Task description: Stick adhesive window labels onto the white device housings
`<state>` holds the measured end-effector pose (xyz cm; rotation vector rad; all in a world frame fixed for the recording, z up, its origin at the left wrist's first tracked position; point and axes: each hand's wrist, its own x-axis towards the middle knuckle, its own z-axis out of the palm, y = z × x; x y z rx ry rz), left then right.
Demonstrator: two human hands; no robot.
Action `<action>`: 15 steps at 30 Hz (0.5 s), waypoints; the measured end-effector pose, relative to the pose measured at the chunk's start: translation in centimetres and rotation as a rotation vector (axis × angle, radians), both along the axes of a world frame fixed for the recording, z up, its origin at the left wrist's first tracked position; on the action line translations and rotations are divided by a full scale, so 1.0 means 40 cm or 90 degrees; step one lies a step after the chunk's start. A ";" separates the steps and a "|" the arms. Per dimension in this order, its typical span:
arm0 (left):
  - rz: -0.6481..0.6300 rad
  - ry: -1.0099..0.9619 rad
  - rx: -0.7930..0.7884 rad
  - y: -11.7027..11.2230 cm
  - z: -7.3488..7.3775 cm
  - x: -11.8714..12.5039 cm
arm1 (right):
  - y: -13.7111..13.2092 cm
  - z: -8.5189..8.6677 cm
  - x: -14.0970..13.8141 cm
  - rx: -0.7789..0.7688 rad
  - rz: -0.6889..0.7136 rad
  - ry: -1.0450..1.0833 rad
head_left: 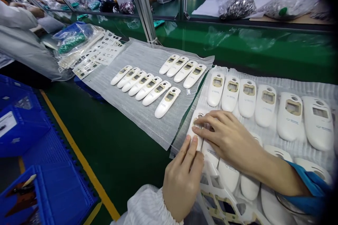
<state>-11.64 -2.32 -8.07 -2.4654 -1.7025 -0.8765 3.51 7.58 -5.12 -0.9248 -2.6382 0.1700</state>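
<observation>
A white handheld device [198, 115] with a small display window, thermometer-like in shape, lies on the foam sheet under both hands. Two fingers of my left hand [182, 179] rest against its lower end, steadying it; the thumb is hidden. My right hand [229, 142] reaches across from the right, its fingers spread and the tips touching the window area. Beside it, similar white devices [229, 175] lie partly covered by my right forearm. Near my left wrist is a sheet of beige window stickers [224, 205], some of its cut-outs bare.
More devices [246, 98] form a row on the right foam sheet [285, 81]. Two groups [166, 102] lie on the left foam sheet [105, 84]. Sticker sheets [99, 56] and bags lie beyond. A metal post [144, 7] rises behind; blue bins [63, 190] stand lower left. Co-workers sit opposite.
</observation>
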 end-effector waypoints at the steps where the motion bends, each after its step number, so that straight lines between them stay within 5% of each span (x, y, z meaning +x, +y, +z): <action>1: -0.004 -0.001 0.002 0.000 -0.002 -0.002 | 0.001 -0.002 0.004 -0.013 0.006 0.016; 8: -0.027 -0.033 0.029 0.003 -0.015 -0.011 | 0.038 -0.004 0.043 -0.166 0.102 0.095; 11: -0.047 -0.052 0.027 0.006 -0.009 -0.020 | 0.038 0.002 0.048 -0.218 0.068 0.107; 15: -0.067 -0.139 -0.106 0.000 0.038 -0.037 | 0.013 0.027 0.052 -0.226 -0.021 0.187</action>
